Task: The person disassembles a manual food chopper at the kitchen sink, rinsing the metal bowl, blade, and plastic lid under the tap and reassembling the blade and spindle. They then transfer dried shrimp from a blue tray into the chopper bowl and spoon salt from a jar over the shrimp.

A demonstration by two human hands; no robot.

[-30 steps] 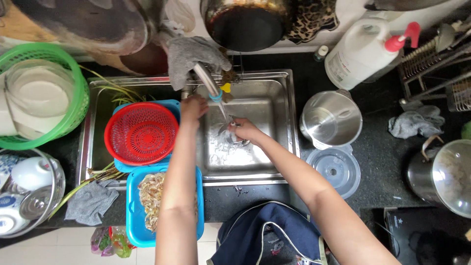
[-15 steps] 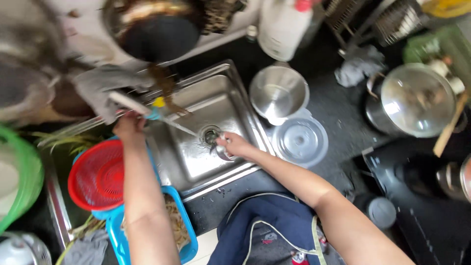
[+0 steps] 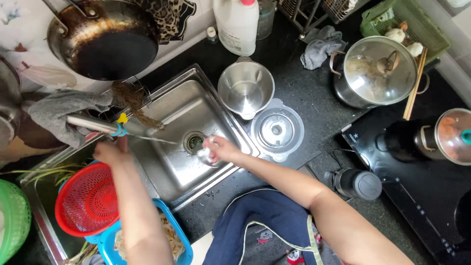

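Our left hand [image 3: 110, 152] is closed on the faucet [image 3: 105, 126], whose long axis points toward the drain [image 3: 195, 142]. Our right hand [image 3: 222, 148] clamps a small shiny object [image 3: 206, 156] over the sink [image 3: 167, 169].

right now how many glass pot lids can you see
2. One glass lid sits on the steel pot at the upper right, beside the chopsticks. The other glass lid is at the right edge on the dark cooktop. More may lie out of view.

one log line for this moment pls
left hand on faucet | right hand holds small shiny item by drain | sink
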